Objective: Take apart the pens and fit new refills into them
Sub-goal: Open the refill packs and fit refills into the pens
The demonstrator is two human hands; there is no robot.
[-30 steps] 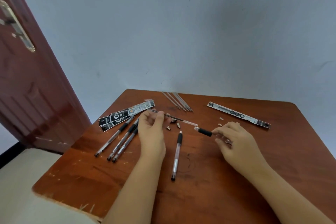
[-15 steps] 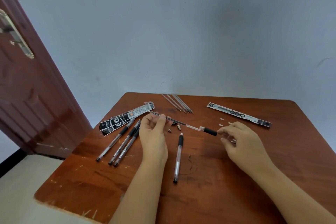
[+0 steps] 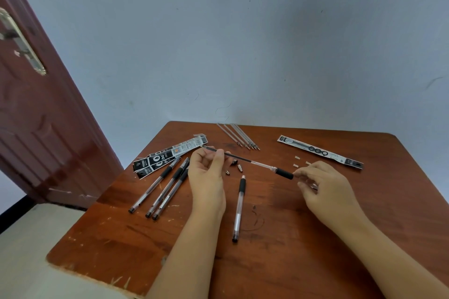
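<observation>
**Head view: refill going into pen barrel**

Nearest, a single pen (image 3: 238, 209) lies on the wooden table (image 3: 291, 262) between the forearms. Left hand (image 3: 206, 177) pinches the dark refill (image 3: 233, 155) between thumb and fingertips; right hand (image 3: 325, 184) pinches the black-grip end of the clear pen barrel (image 3: 274, 169). Refill's far end sits inside the barrel. Left: three pens (image 3: 165, 187), then opened refill packets (image 3: 167, 155). Small tips (image 3: 237, 167) under the refill. Farther: loose refills (image 3: 239, 137), sealed packet (image 3: 318, 150).

Left hand (image 3: 206, 177) pinches a dark refill (image 3: 233, 154) — its far end enters the pen barrel (image 3: 279, 171) gripped by the right hand (image 3: 325, 189) — above the wooden table (image 3: 279, 262).
</observation>
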